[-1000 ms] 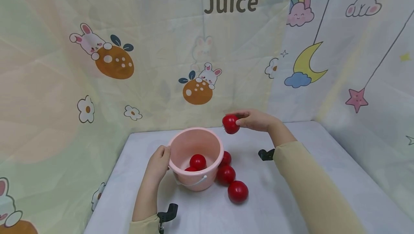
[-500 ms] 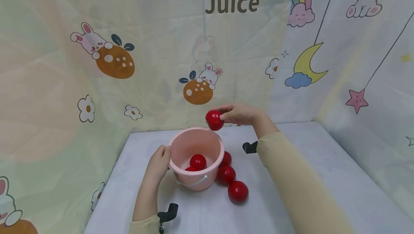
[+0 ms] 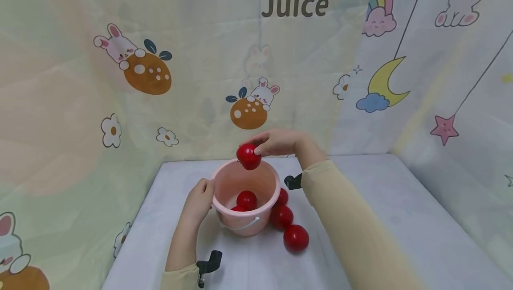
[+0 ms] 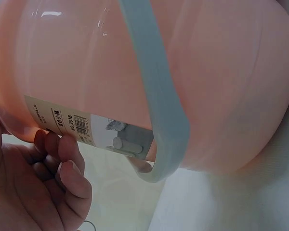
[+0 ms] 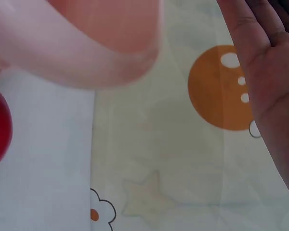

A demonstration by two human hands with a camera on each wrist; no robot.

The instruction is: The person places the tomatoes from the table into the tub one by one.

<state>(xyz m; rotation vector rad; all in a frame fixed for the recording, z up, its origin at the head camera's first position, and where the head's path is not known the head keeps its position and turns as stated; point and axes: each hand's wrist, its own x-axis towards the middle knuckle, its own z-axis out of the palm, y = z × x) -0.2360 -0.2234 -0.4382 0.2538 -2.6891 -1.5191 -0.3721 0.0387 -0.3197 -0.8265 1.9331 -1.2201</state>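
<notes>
- Nearest the camera, a black clip-like mount (image 3: 209, 264) sits at the left cuff, on the white table (image 3: 401, 218).
- The left forearm runs up from that cuff to the left hand (image 3: 199, 200), which grips the near-left rim of the pink bucket (image 3: 244, 223). The left wrist view shows its fingers (image 4: 67, 163) curled against the bucket wall just under a printed label (image 4: 62, 120), beside the pale handle (image 4: 156, 96) that hangs down the side.
- To the right of the bucket, three red tomatoes lie on the table in a short row: the nearest tomato (image 3: 296, 238) stands free, the middle tomato (image 3: 281, 217) is just beside the bucket wall, and the farthest tomato (image 3: 282, 196) is half hidden behind the bucket.
- Inside the bucket, a red tomato (image 3: 246, 200) rests on the bottom, with the edge of another red one (image 3: 238, 209) showing just in front of it.
- The right arm, in a beige sleeve (image 3: 348, 232), reaches from the lower right across the table; a second black mount (image 3: 293, 181) sits at its wrist.
- The right hand (image 3: 278, 142) hovers above the far rim of the bucket, fingertips pinching the held tomato (image 3: 248, 156), which hangs over the bucket's opening, clear of the fruit below.
- The right wrist view shows only the palm (image 5: 265, 72), the blurred bucket rim and a sliver of red at the left edge.
- Behind the table, the backdrop (image 3: 80, 156) carries cartoon rabbits, oranges and flowers, and the word "Juice" (image 3: 294, 5).
</notes>
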